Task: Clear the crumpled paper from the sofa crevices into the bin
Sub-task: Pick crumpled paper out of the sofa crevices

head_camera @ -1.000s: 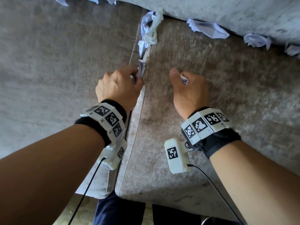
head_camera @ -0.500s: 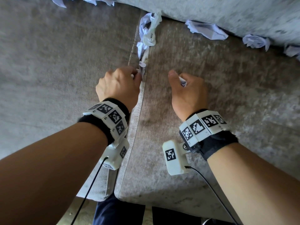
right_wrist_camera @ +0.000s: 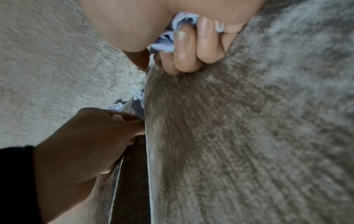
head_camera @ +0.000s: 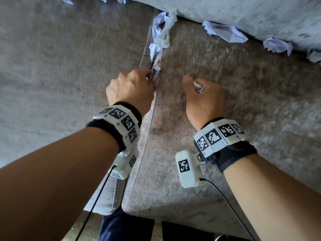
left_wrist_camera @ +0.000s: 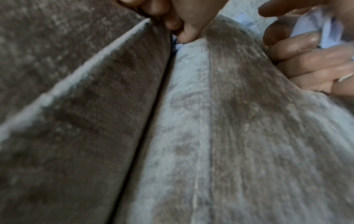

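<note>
My left hand (head_camera: 135, 86) reaches into the crevice between two grey sofa cushions and pinches a wedged scrap of paper (head_camera: 155, 73). In the left wrist view its fingertips (left_wrist_camera: 186, 34) dig into the gap onto that paper scrap (left_wrist_camera: 177, 47). My right hand (head_camera: 203, 96) rests as a fist on the right cushion, curled round a crumpled paper ball (head_camera: 198, 86). That paper ball (right_wrist_camera: 172, 34) shows between the right fingers (right_wrist_camera: 191, 45). More crumpled paper (head_camera: 161, 32) fills the crevice farther up. No bin is in view.
Several paper balls sit along the backrest crevice, such as a wad (head_camera: 225, 32) and another wad (head_camera: 278, 45). The left seat cushion (head_camera: 60, 75) and the right seat cushion (head_camera: 251, 110) are grey velvet. Dark trouser legs (head_camera: 125, 228) stand at the sofa front.
My left hand has pushed a little deeper onto the scrap in the crevice. My right hand keeps its paper ball and has barely moved.
</note>
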`<state>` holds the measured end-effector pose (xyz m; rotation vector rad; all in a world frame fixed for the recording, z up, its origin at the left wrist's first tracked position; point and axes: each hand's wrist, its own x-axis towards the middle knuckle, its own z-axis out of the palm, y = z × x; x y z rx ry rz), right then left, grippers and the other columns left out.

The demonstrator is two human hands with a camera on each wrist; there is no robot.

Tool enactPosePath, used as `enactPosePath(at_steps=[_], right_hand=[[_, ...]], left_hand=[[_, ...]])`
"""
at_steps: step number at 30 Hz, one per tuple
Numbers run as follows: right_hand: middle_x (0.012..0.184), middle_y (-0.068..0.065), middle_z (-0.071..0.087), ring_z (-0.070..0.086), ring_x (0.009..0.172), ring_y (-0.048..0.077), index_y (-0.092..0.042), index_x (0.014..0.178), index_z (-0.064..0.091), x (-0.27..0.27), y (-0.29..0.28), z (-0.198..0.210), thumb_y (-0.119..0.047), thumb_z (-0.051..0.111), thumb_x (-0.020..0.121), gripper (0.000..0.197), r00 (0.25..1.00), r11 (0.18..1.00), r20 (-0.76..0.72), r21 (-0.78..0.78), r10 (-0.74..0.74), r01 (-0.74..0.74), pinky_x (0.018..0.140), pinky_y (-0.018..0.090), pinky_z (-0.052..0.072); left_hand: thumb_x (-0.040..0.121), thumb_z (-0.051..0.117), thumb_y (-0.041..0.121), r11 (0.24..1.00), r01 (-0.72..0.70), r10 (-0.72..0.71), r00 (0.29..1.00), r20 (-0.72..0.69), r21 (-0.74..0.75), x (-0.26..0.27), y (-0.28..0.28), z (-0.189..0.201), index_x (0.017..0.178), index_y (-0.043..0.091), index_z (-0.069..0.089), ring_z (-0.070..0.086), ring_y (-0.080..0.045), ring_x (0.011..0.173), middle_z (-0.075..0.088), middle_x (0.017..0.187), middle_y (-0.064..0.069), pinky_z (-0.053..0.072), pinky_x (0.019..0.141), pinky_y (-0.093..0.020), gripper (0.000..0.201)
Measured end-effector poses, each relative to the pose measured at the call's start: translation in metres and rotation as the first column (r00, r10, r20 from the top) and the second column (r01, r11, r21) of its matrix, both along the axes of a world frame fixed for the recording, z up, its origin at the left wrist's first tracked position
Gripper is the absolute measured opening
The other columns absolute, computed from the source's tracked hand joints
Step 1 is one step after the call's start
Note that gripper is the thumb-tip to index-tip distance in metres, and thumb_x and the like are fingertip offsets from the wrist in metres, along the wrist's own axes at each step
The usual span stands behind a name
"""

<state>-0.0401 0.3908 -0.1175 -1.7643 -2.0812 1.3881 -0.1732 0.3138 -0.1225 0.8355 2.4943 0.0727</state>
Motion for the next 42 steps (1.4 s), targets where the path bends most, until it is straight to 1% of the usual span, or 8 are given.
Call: enactPosePath(at_steps=[9, 13, 17, 24, 28, 33, 38, 42], right_hand=[[0.034, -0.008, 0.027, 0.025, 0.036, 0.011, -0.020, 0.049, 0.021, 0.001, -0.001, 0.000, -0.036, 0.056, 0.095, 0.059, 0.999, 1.000, -0.045, 0.010, -0.007, 0.007, 0.037, 0.018, 0.017], [0.034, -0.009, 0.028, 0.026, 0.035, 0.011, -0.020, 0.049, 0.021, 0.002, -0.001, 0.000, -0.037, 0.055, 0.095, 0.059, 0.999, 1.000, -0.044, 0.011, 0.001, -0.001, 0.036, 0.017, 0.018], [0.035, -0.007, 0.027, 0.024, 0.036, 0.012, -0.020, 0.050, 0.021, 0.003, -0.002, -0.001, -0.038, 0.055, 0.095, 0.059, 0.999, 1.000, -0.038, 0.012, 0.008, -0.007, 0.038, 0.019, 0.016], [0.034, -0.010, 0.032, 0.029, 0.035, 0.010, -0.019, 0.050, 0.021, 0.002, -0.003, 0.000, -0.037, 0.055, 0.095, 0.059, 1.000, 1.000, -0.031, 0.013, 0.002, -0.001, 0.036, 0.018, 0.019], [0.034, -0.010, 0.033, 0.029, 0.035, 0.010, -0.019, 0.050, 0.022, 0.002, -0.003, 0.000, -0.039, 0.054, 0.094, 0.059, 1.000, 1.000, -0.007, 0.008, -0.005, 0.005, 0.036, 0.019, 0.018], [0.035, -0.010, 0.034, 0.027, 0.036, 0.011, -0.018, 0.050, 0.024, 0.001, -0.004, -0.001, -0.041, 0.055, 0.094, 0.058, 1.000, 1.000, -0.003, 0.006, -0.024, 0.024, 0.042, 0.022, 0.019], [0.036, -0.008, 0.034, 0.027, 0.036, 0.012, -0.019, 0.051, 0.022, 0.001, -0.004, 0.000, -0.039, 0.055, 0.094, 0.058, 1.000, 0.999, -0.009, 0.035, -0.004, 0.004, 0.037, 0.019, 0.018], [0.036, -0.008, 0.032, 0.025, 0.037, 0.012, -0.018, 0.050, 0.022, 0.000, -0.004, -0.001, -0.041, 0.054, 0.094, 0.059, 1.000, 1.000, -0.003, 0.030, -0.007, 0.007, 0.041, 0.022, 0.018]], left_hand=[[0.092, 0.054, 0.040, 0.997, -0.078, 0.077, 0.997, 0.021, 0.016, -0.003, 0.003, -0.003, 0.099, 0.028, 0.072, 0.053, -0.031, 0.075, 0.060, 0.082, -0.002, 0.040, 0.069, -0.034, 0.023], [0.093, 0.051, 0.053, 0.985, -0.159, 0.155, 0.986, 0.054, 0.073, 0.000, 0.002, 0.002, 0.099, 0.028, 0.070, 0.055, -0.030, 0.078, 0.062, 0.084, 0.000, 0.042, 0.072, -0.033, 0.032], [0.093, 0.046, 0.038, 0.979, -0.195, 0.192, 0.980, 0.053, 0.059, -0.003, 0.006, 0.007, 0.104, 0.019, 0.065, 0.049, -0.031, 0.077, 0.052, 0.083, -0.004, 0.037, 0.073, -0.035, 0.029], [0.097, 0.033, 0.042, 0.975, -0.221, 0.217, 0.968, 0.127, 0.023, -0.012, 0.011, 0.008, 0.080, 0.008, 0.058, 0.054, -0.035, 0.075, 0.053, 0.073, -0.008, 0.040, 0.069, -0.038, 0.046], [0.098, 0.036, 0.042, 0.991, -0.131, 0.127, 0.983, 0.131, 0.025, -0.012, 0.011, 0.005, 0.081, 0.011, 0.060, 0.049, -0.025, 0.060, 0.052, 0.067, -0.003, 0.035, 0.064, -0.035, 0.042], [0.097, 0.036, 0.049, 0.998, 0.030, -0.039, 0.983, 0.181, 0.049, -0.010, 0.005, 0.000, 0.089, 0.014, 0.061, 0.060, -0.030, 0.071, 0.063, 0.079, -0.007, 0.038, 0.062, -0.034, 0.044], [0.102, 0.032, 0.056, 0.995, 0.063, -0.076, 0.981, 0.178, 0.075, -0.003, 0.002, 0.006, 0.063, 0.008, 0.052, 0.050, -0.022, 0.048, 0.052, 0.054, -0.006, 0.030, 0.048, -0.027, 0.065], [0.104, 0.031, 0.047, 0.994, 0.073, -0.086, 0.979, 0.183, 0.077, -0.005, -0.001, 0.004, 0.065, 0.010, 0.055, 0.054, -0.024, 0.053, 0.055, 0.058, -0.007, 0.034, 0.057, -0.030, 0.059]])
